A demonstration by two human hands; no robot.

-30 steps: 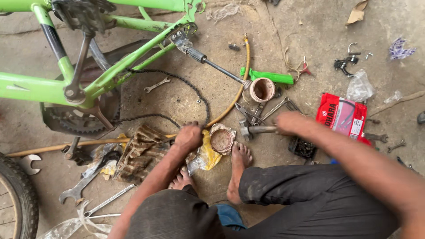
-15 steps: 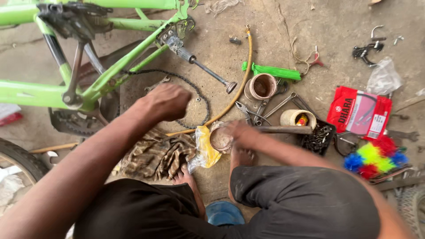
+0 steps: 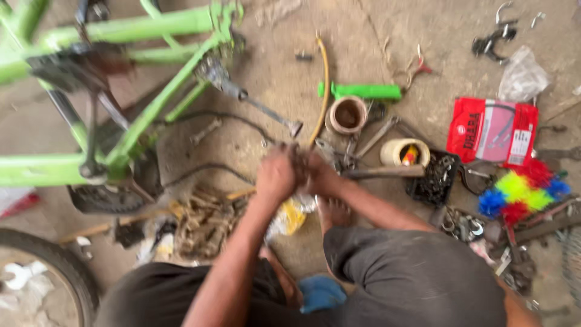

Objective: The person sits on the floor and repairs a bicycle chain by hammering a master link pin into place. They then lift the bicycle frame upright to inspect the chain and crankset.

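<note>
A small dark part (image 3: 298,160), blurred, is gripped between the left hand (image 3: 275,177) and right hand (image 3: 319,172), pressed together above the foot (image 3: 334,212).

Both arms reach forward and meet in front of the knees. The left hand (image 3: 275,177) is curled into a loose fist, knuckles up, pressed against the right hand (image 3: 316,172), whose fingers (image 3: 301,158) are closed too. Motion blur hides what sits between the palms. The person squats, one bare foot flat on the floor beneath the right forearm.
</note>
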